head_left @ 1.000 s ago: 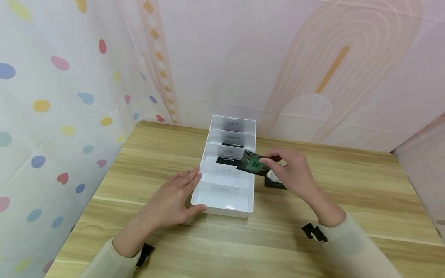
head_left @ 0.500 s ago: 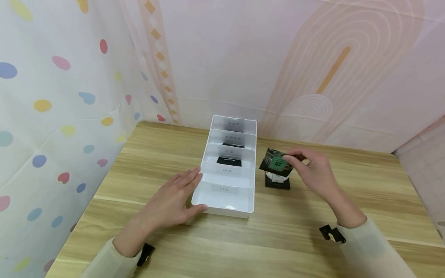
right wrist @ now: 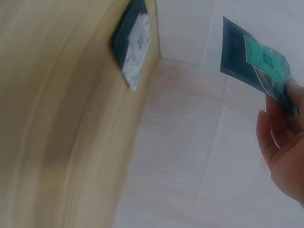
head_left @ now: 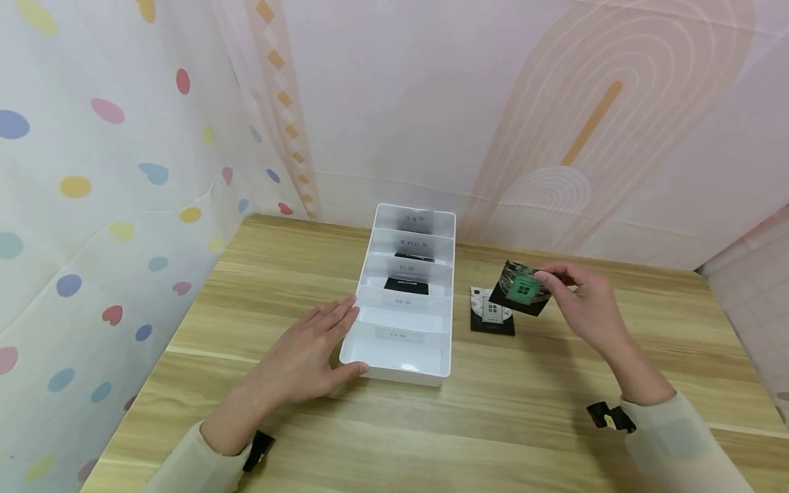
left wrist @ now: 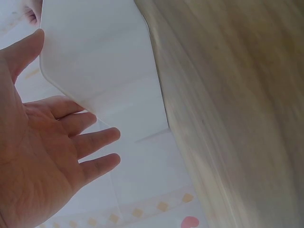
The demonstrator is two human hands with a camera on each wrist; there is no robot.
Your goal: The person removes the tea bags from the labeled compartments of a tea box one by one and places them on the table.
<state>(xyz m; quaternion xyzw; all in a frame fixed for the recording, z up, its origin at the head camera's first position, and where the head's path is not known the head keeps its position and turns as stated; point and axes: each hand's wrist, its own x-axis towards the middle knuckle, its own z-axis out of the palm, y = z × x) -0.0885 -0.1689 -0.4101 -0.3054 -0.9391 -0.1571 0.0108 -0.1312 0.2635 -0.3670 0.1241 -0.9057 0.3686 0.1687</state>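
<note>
My right hand pinches a dark tea sachet with a green label by its right edge, thumb on top. In the right wrist view that sachet is held up off the table. A second tea sachet, black with a white label, lies on the table, partly overlapped by the held one in the head view. My left hand rests with spread fingers at the left edge of a white divided box. In the left wrist view the fingertips are right at the box's rim.
Labelled dividers split the box into several compartments. A black sachet lies in the middle one, and another dark one shows behind it. The wooden table ends at a patterned curtain.
My right hand has carried the green-labelled sachet from over the box to the right, uncovering most of the white-labelled sachet. The left hand has stayed at the box.
</note>
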